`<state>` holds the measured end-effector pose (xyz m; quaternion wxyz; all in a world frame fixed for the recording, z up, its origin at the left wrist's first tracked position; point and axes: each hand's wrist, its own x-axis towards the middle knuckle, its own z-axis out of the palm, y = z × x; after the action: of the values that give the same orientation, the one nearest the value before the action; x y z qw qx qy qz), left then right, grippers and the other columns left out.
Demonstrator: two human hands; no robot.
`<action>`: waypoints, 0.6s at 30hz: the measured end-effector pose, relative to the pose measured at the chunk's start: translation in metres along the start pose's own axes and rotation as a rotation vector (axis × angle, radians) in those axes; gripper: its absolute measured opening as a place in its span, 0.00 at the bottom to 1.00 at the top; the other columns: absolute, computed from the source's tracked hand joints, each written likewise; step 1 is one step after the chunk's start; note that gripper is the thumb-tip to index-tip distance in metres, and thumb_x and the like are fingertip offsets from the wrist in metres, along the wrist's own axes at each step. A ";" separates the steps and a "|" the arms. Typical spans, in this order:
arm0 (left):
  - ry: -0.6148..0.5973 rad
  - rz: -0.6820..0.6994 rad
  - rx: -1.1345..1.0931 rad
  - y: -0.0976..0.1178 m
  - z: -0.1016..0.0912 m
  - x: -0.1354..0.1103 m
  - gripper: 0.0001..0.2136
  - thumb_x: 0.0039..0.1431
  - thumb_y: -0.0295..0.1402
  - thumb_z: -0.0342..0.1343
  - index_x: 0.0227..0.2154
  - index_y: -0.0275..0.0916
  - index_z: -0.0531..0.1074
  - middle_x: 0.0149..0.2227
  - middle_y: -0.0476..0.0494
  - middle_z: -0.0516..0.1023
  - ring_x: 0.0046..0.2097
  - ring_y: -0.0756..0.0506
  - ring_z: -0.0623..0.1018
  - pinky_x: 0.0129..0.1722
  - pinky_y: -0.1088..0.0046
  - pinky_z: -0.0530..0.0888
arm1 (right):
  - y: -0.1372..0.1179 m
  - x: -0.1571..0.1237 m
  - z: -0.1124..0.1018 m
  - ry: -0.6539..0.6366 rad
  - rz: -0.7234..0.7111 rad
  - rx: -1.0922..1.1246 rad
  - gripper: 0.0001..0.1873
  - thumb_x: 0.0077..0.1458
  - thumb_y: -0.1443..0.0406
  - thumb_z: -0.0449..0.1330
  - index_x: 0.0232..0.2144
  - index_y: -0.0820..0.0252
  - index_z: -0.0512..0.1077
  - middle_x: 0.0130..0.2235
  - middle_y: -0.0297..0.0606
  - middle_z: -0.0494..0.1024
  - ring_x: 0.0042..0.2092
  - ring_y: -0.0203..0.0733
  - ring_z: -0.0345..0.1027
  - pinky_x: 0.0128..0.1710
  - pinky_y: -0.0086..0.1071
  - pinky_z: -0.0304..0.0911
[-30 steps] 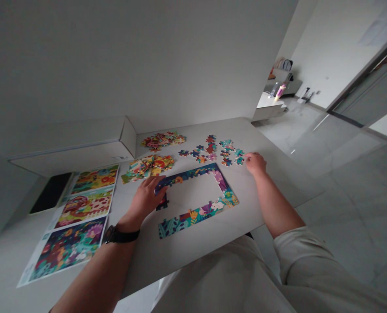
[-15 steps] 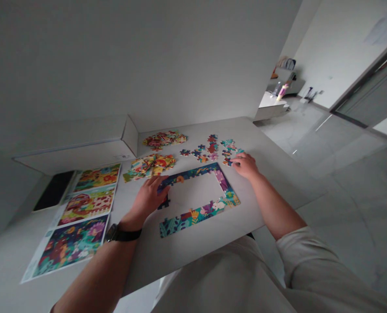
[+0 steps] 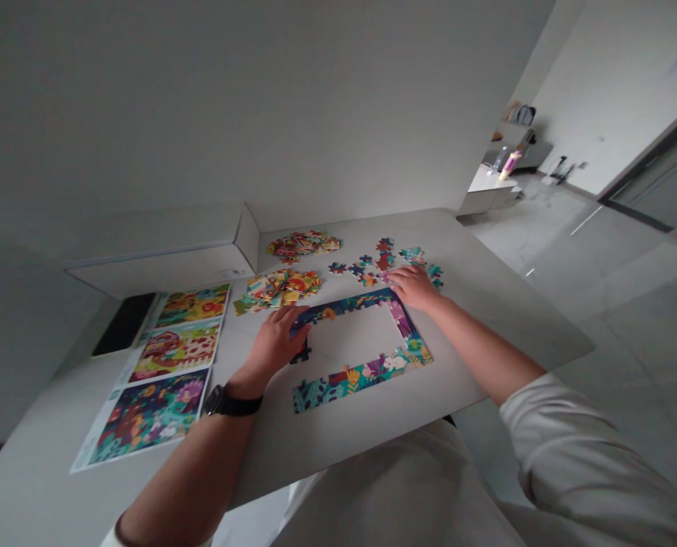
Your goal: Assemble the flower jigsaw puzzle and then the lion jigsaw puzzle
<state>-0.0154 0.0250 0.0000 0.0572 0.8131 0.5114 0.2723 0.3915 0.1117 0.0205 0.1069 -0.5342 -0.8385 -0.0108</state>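
Left hand (image 3: 278, 338) fingers spread flat on the puzzle frame (image 3: 361, 376) at its left end on the desk (image 3: 486, 319), right hand (image 3: 412, 287) fingers bunched at its far corner, pinch unclear; seems light, thin, stiff, best pinched by edges.

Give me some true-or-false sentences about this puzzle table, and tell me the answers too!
1. The puzzle frame has an empty middle. True.
2. The left hand rests on the frame's left side. True.
3. The picture sheet shows three pictures. True.
4. The left wrist is bare. False: it wears a black watch.
5. The right hand lies on the picture sheet. False: it is at the frame's far right corner, beside the loose pieces.
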 end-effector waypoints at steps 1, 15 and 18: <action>0.003 0.002 -0.002 0.000 0.000 0.000 0.19 0.71 0.41 0.57 0.61 0.42 0.76 0.59 0.34 0.81 0.60 0.33 0.79 0.63 0.50 0.77 | -0.003 0.006 0.000 -0.029 -0.008 -0.010 0.21 0.72 0.62 0.56 0.61 0.53 0.80 0.65 0.44 0.80 0.67 0.56 0.67 0.72 0.54 0.52; 0.020 -0.038 -0.019 -0.004 0.000 -0.003 0.20 0.72 0.40 0.56 0.62 0.42 0.75 0.58 0.34 0.80 0.60 0.33 0.79 0.63 0.49 0.78 | -0.020 0.064 0.022 -0.024 -0.081 0.053 0.17 0.72 0.61 0.58 0.55 0.50 0.85 0.61 0.43 0.81 0.63 0.51 0.72 0.69 0.46 0.60; 0.025 -0.037 -0.022 -0.005 0.000 -0.003 0.19 0.72 0.39 0.56 0.62 0.43 0.76 0.58 0.35 0.80 0.60 0.34 0.79 0.63 0.50 0.77 | -0.011 0.079 0.025 -0.035 -0.016 0.045 0.21 0.72 0.65 0.56 0.59 0.50 0.82 0.64 0.43 0.79 0.65 0.51 0.71 0.70 0.47 0.60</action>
<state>-0.0204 0.0250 -0.0034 0.0648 0.7992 0.5240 0.2871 0.3454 0.1808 0.0124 0.1039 -0.5248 -0.8447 0.0164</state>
